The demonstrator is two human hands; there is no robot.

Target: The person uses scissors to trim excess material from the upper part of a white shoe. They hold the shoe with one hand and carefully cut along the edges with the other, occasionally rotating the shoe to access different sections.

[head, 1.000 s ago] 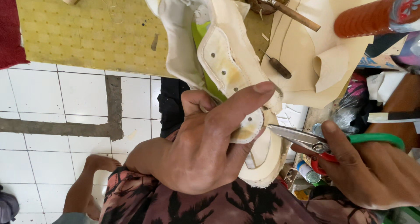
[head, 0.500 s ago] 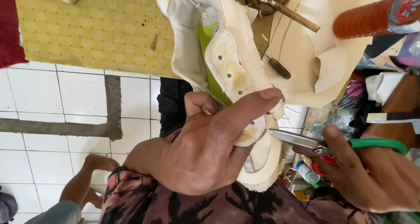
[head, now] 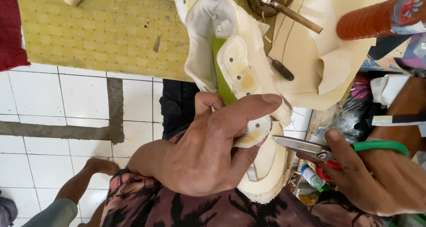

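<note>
- Left hand [head: 199,151], frame centre, is clamped on the cream shoe [head: 239,72].
- Right hand [head: 381,182], lower right, grips the scissors [head: 310,148], blades near the shoe's sole.

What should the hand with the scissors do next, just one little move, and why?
Probably slide the scissors a little left, toward the shoe's edge. The right hand holds them with the blade tips pointing at the cream shoe but apart from it, while the left hand grips the shoe, thumb pressed on the upper. Whether the blades are open is hard to tell.
</note>
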